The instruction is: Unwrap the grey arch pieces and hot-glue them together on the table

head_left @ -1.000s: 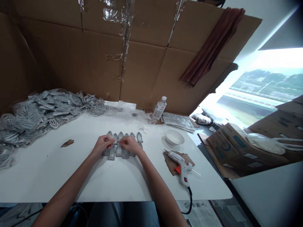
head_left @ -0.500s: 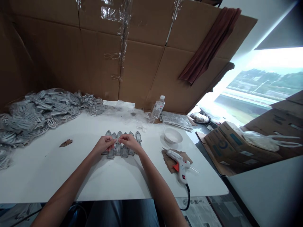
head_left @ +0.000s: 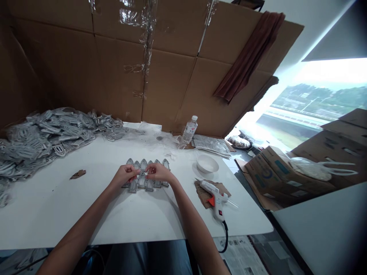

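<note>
Several small grey boat-shaped pieces with pointed tops lie in two rows on the white table. Over the left part of these rows is my left hand, thumb and fingertips pinched together. Close to it, above the middle pieces, my right hand is also closed in a pinch, its fingertips facing the left ones across a narrow gap. Whatever sits in either pinch is too small to make out. Both hands partly cover the pieces below them.
On the right, a white glue gun rests on brown cardboard, near a white bowl. A plastic bottle stands behind. Bagged grey parts are heaped at left, with a brown scrap nearer. Cardboard walls enclose the back.
My hands have drawn slightly apart, the right fingertips now lower and farther from the left ones. The whole view has shifted a little. The grey pieces keep their places.
</note>
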The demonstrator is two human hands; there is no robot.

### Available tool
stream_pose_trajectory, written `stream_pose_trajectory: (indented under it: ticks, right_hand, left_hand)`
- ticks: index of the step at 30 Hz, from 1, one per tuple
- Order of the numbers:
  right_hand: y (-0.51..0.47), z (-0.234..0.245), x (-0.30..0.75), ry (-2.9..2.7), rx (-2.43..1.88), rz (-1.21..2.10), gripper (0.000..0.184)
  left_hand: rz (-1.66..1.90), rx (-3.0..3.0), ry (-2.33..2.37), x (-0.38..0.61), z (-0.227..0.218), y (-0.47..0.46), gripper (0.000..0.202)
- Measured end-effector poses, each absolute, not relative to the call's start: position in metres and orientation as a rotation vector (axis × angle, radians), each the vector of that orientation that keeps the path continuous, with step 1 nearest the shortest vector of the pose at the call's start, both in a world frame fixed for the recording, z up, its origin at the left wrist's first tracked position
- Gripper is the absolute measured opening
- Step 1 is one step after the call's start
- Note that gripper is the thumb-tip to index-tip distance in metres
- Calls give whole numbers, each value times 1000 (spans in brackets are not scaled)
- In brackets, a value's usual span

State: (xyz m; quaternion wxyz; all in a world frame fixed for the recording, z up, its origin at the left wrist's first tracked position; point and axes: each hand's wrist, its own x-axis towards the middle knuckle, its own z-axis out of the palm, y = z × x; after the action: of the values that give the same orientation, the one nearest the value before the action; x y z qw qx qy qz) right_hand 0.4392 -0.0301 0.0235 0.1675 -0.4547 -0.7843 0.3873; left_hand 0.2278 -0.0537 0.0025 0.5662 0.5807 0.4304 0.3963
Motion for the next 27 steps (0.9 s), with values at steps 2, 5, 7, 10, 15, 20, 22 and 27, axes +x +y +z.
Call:
stream_pose_trajectory:
  ticks: [2, 5, 7, 10, 15, 20, 22, 27]
  right_hand:
    - [-36, 27, 434, -2239, -1193, 1145, 23]
    - [-44, 30, 429, -2265, -1094, 1155, 24]
    - [-46, 31, 431, -2296, -1089, 1126, 27]
    - [-43, 32, 442, -2354, -1173, 1071, 23]
    - [-35, 36, 463, -2530, -1429, 920, 13]
    - [-39, 33, 460, -2611, -1672, 591, 3]
    - [-41, 33, 459, -2597, -1726, 486, 16]
    - [-32, 51, 497, -2343, -2001, 284, 36]
  left_hand:
    - [890, 1377, 976, 230, 4, -55, 43]
    - [839, 1386, 934, 233, 7, -58, 44]
    - [821, 1392, 922, 235, 8, -60, 44]
    - [815, 1400, 931, 235, 10, -62, 42]
    - [866, 1366, 1001, 232, 5, -56, 43]
    - [913, 1328, 1027, 229, -1, -50, 47]
    - [923, 1328, 1025, 228, -3, -49, 48]
    - [921, 1318, 1030, 227, -8, -46, 50]
